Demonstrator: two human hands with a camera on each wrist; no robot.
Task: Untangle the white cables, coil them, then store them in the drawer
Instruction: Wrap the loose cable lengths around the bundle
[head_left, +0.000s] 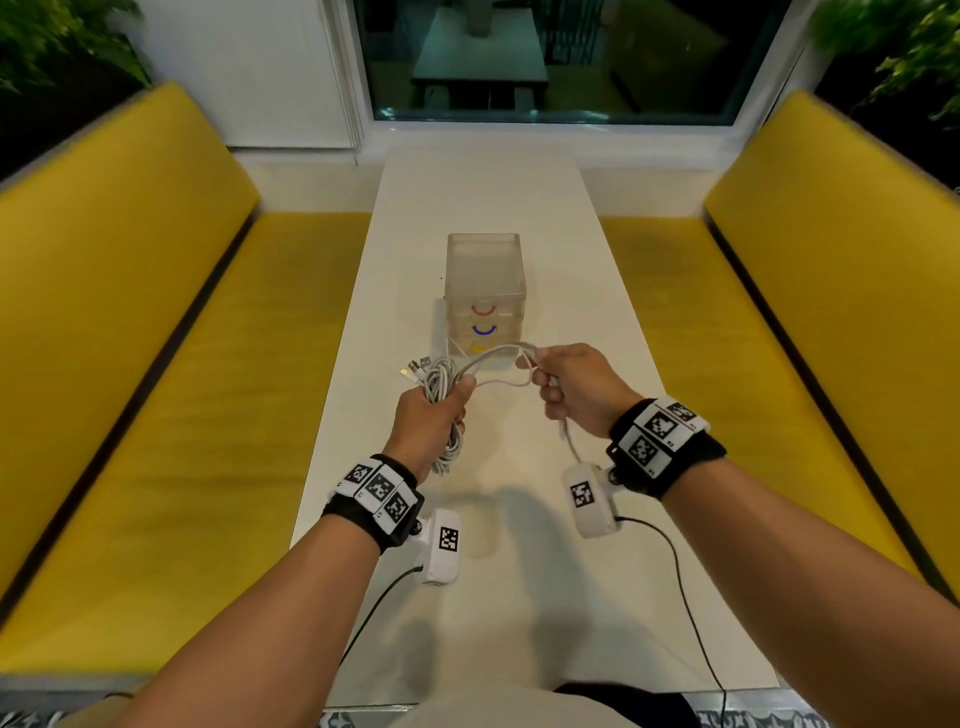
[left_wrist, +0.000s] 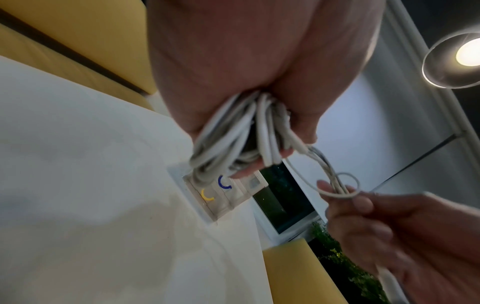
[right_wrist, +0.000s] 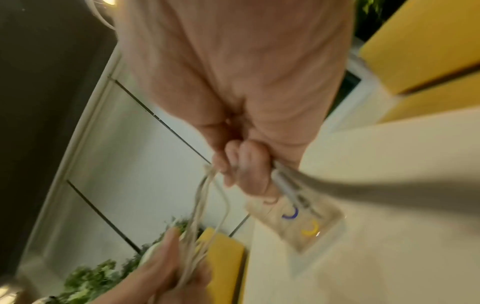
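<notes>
**Q:** White cables (head_left: 441, 384) — where are they, starting nearest you?

**A:** Your left hand (head_left: 428, 418) has its fingers curled round a bunched coil of them, held above the white table (head_left: 519, 208). Loops hang below your fist and plug ends (head_left: 414, 370) stick out past it on the left. A few strands run across to your right hand (head_left: 574, 387), which pinches a small loop; one strand trails down towards your right wrist.

**Q:** What is hard to make out?

**A:** How many cables there are, since the strands overlap. The right wrist view is blurred, so only your curled fingers (right_wrist: 241, 162) and pale strands (right_wrist: 205, 197) show there.

**Q:** Does one view add anything?

**A:** The left wrist view shows the coil (left_wrist: 233, 135) packed against your palm, and the loop (left_wrist: 340, 185) held at your right fingertips (left_wrist: 362, 203).

**Q:** And farther off?

**A:** Just beyond your hands stands a clear drawer unit (head_left: 485, 291) with red, blue and yellow handles; cable partly hides the yellow one. Yellow benches (head_left: 156, 312) flank the table, below a dark window (head_left: 550, 57).
</notes>
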